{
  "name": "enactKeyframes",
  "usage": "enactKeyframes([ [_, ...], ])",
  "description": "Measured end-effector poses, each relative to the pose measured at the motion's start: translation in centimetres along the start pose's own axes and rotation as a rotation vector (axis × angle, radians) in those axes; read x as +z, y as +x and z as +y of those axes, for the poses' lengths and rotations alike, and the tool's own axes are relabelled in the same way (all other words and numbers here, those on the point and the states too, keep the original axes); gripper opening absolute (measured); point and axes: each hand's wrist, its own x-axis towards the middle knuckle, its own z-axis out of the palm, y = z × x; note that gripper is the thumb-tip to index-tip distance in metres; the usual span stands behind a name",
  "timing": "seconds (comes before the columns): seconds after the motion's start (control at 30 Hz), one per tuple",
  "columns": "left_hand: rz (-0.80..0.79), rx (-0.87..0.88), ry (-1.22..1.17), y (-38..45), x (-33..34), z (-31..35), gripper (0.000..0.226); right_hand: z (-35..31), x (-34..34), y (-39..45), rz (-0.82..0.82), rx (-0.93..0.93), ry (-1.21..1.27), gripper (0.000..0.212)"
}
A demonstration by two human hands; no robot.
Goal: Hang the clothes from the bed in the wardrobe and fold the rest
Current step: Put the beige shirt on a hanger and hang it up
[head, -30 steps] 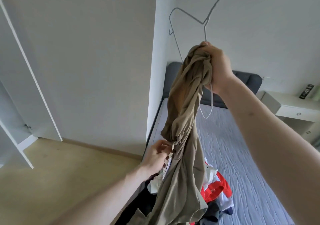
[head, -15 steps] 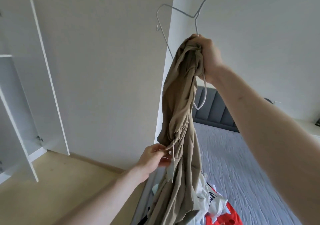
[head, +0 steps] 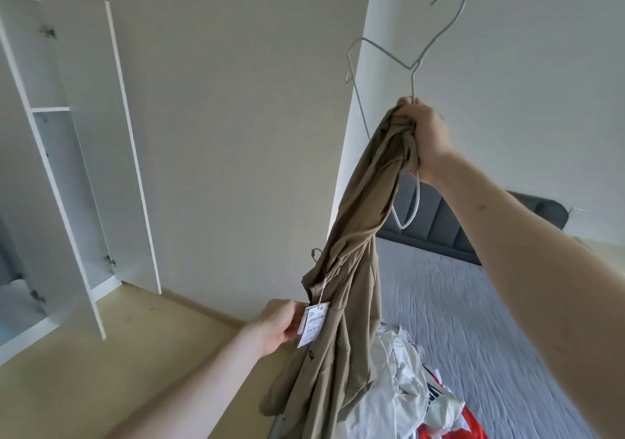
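From the head camera, the right hand (head: 426,136) is raised high, its fingers curled tight around the bunched top of a khaki garment (head: 341,290) and the wire of a grey metal hanger (head: 411,63) together. The hanger's hook stands up above the fist against the pale wall, one shoulder of the wire juts out to the left, and a loop of the wire shows below the fist, beside the cloth. The garment hangs down from the fist in a long twisted bundle, and its lower end reaches the pile of clothes (head: 402,384) on the bed (head: 480,330).

The left hand (head: 279,323) is lower and to the left of the garment, about halfway down its length. Its fingertips reach in behind a white paper tag (head: 313,323) that hangs on a string from the cloth; the fingers look loosely bent, but the tag hides their tips, so I cannot tell whether they pinch the tag or the cloth.

The pile holds white cloth and a red and white piece, lying on the grey quilted bed cover. A dark grey padded headboard (head: 436,225) stands at the far end of the bed. At the left, the white wardrobe (head: 64,154) stands with its doors open, and a shelf shows inside it. The floor (head: 101,354) is light wood.
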Motion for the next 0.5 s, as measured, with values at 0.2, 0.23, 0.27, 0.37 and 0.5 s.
enactKeyframes([
  [0.2, 0.054, 0.11, 0.536, -0.8, -1.2, -0.1, 0.031, 2.8, 0.1, -1.9, -0.102, 0.084, -0.016, 0.027],
  [0.23, 0.06, 0.15, 0.635, -1.2, -1.3, 0.3, 0.028, 3.1, 0.2, -2.3, -0.129, 0.104, -0.006, 0.026],
  [0.27, 0.064, 0.2, 0.68, -1.5, -1.5, 0.8, 0.023, 3.3, 0.1, -2.5, -0.153, 0.121, 0.012, 0.026],
  [0.37, -0.049, 0.352, 0.625, -2.3, -1.6, 2.1, 0.03, 3.2, -0.9, -2.9, -0.207, 0.155, 0.023, 0.026],
  [0.5, -0.061, 0.554, 0.685, -2.5, -0.2, 2.9, 0.024, 3.4, -1.8, -3.4, -0.27, 0.192, -0.038, 0.018],
])
